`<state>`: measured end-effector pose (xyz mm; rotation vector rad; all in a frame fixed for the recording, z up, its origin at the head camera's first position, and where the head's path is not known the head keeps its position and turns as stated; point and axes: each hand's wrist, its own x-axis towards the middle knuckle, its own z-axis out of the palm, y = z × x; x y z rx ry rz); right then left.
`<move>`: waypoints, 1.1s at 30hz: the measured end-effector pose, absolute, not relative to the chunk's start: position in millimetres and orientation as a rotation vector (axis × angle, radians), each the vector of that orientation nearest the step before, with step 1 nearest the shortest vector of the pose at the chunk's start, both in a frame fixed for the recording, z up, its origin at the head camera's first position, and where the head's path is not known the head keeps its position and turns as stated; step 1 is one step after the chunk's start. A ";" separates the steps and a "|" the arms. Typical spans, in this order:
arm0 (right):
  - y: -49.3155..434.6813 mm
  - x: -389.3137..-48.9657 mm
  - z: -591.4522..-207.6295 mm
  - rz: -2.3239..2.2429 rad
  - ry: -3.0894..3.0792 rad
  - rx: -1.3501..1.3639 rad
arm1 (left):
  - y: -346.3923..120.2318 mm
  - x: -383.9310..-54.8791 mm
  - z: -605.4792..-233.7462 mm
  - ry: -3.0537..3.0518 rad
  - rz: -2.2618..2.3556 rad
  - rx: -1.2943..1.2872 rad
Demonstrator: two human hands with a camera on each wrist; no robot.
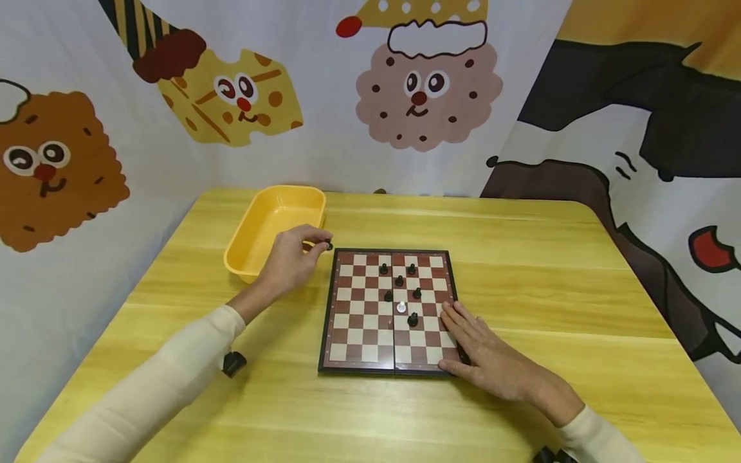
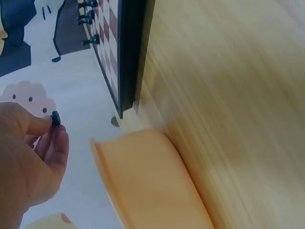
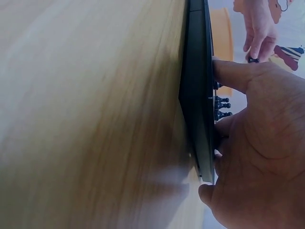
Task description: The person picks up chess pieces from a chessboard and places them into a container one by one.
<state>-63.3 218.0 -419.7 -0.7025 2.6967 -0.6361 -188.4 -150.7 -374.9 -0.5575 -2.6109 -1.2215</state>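
Observation:
My left hand [image 1: 294, 260] pinches a black chess piece [image 1: 329, 245] between thumb and fingertips, just off the far left corner of the chessboard [image 1: 361, 368]. In the left wrist view only the base end of that chess piece [image 2: 56, 118] shows; the fingers cover the rest. Several black chess pieces [image 1: 413, 319] stand on the board's right and middle squares, around one white chess piece [image 1: 402, 307]. My right hand [image 1: 486, 354] rests with extended fingers on the board's right edge. Seen from the right wrist, its thumb and fingers touch the board's rim [image 3: 198, 95].
A yellow plastic tray [image 1: 240, 247] stands behind and left of the board, beside my left forearm. The wooden table [image 1: 521, 257] ends at a printed curtain [image 1: 324, 161] at the back and sides.

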 end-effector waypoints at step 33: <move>216.3 -59.9 -422.5 -0.548 2.755 -0.744 | -206.7 -178.0 -381.1 -2.620 -1.098 -0.420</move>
